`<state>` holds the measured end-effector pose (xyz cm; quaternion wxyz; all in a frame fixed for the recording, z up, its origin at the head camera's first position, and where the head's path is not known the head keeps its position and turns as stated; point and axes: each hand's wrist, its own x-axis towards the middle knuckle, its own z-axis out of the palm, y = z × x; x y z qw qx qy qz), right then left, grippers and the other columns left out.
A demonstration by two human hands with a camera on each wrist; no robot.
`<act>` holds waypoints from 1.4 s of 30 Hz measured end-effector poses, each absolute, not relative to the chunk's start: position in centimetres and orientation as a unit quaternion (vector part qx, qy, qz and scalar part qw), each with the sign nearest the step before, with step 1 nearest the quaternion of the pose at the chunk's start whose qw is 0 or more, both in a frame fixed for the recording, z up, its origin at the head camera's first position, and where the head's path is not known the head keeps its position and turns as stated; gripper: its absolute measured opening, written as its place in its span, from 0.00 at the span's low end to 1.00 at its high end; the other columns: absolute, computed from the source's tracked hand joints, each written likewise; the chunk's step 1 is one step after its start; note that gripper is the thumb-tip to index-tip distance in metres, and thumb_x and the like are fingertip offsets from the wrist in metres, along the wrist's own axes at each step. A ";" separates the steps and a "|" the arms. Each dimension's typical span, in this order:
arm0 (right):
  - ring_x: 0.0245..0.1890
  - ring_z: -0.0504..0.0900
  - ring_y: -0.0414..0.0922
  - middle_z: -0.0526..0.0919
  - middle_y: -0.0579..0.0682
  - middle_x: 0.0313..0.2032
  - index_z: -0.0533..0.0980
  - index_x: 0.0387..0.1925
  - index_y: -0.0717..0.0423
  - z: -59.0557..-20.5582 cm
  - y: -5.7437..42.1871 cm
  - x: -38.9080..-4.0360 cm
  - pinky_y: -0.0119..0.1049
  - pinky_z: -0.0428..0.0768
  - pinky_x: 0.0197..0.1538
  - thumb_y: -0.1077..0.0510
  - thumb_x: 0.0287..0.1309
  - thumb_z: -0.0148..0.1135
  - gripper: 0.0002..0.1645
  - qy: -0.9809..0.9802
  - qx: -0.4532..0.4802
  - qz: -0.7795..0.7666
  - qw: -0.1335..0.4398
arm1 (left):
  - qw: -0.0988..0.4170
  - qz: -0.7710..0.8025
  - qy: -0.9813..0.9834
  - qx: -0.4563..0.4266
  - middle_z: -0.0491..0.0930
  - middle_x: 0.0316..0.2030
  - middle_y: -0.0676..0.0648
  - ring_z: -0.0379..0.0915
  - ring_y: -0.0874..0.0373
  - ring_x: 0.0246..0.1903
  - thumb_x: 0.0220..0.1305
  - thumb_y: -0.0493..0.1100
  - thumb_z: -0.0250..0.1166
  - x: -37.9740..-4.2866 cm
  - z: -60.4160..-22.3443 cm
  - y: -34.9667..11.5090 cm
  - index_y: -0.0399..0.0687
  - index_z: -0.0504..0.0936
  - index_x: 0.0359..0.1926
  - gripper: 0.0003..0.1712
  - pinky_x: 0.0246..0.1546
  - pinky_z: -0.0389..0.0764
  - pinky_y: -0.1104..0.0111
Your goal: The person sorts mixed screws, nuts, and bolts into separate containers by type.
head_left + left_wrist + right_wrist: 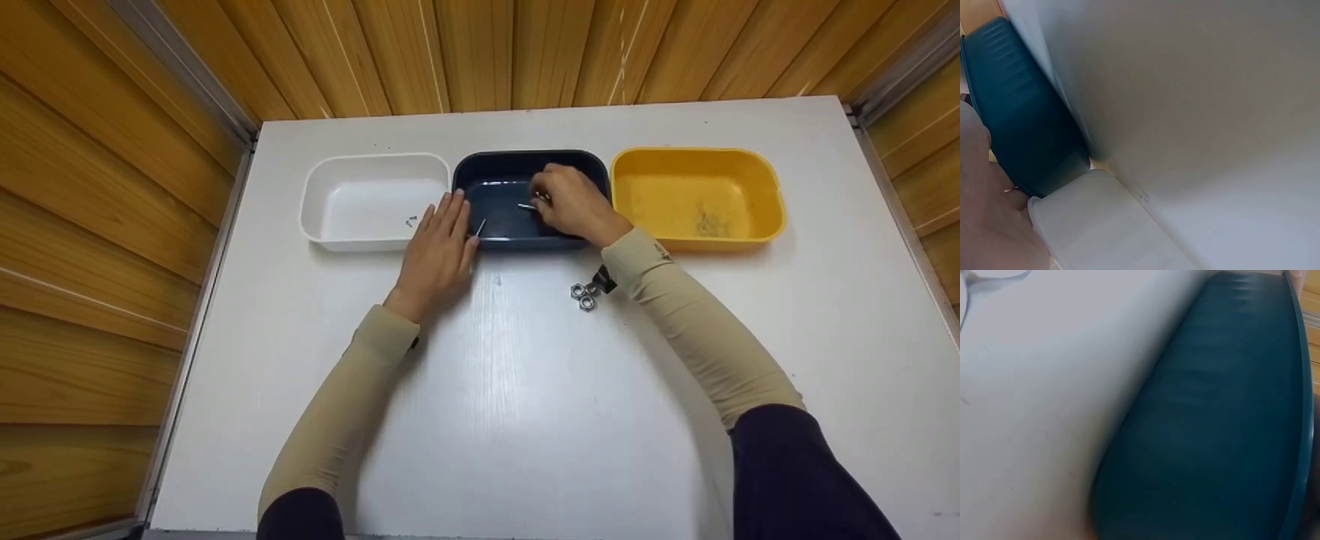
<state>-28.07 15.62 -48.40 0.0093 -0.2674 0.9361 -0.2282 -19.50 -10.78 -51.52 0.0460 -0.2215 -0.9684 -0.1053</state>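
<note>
Left hand [439, 251], fingers straight, spans the white box [360, 199] and blue box [499, 199], probably steadying both. A pin [481, 227] lies by its thumb. Apart from it, the right hand [574, 199] pinches another pin [526, 206] inside the blue box, fingertips suiting its thinness.

The dark blue bin [510, 244] is smooth plastic with a soft gloss along its rim; the white bin [352, 246] and yellow bin [667, 202] look like smooth plastic too, the yellow one smudged grey inside. The slim rods [526, 207] and nuts [583, 297] are shiny metal. Beige sleeves [697, 330] are matt cloth. The desk [555, 405] has a smooth, faintly grained sheen; the walls [484, 52] look like glossy wood.
</note>
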 end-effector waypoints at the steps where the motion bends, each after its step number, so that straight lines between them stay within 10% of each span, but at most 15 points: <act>1: 0.42 0.82 0.56 0.83 0.60 0.41 0.86 0.45 0.63 -48.3 15.7 -28.0 0.51 0.82 0.50 0.62 0.68 0.67 0.09 0.936 -0.268 -0.227 0.009 | 0.046 -0.105 -0.968 -0.222 0.50 0.85 0.37 0.45 0.43 0.85 0.87 0.53 0.42 -19.5 -51.5 -10.8 0.32 0.56 0.83 0.37 0.86 0.46 0.53; 31: 0.46 0.81 0.56 0.84 0.57 0.44 0.86 0.49 0.63 -46.1 20.6 -22.5 0.54 0.81 0.57 0.60 0.68 0.71 0.12 0.931 -0.255 -0.259 -0.041 | 0.049 -0.139 -0.967 -0.209 0.54 0.84 0.40 0.44 0.45 0.85 0.86 0.56 0.42 -18.9 -50.0 -10.7 0.39 0.62 0.82 0.36 0.86 0.44 0.49; 42: 0.51 0.82 0.58 0.85 0.61 0.50 0.84 0.51 0.66 -45.5 23.6 -20.9 0.57 0.81 0.62 0.61 0.69 0.70 0.14 0.923 -0.254 -0.279 -0.076 | 0.121 -0.163 -0.951 -0.235 0.75 0.71 0.41 0.66 0.41 0.74 0.82 0.51 0.52 -17.8 -48.7 -9.4 0.40 0.78 0.69 0.26 0.77 0.65 0.48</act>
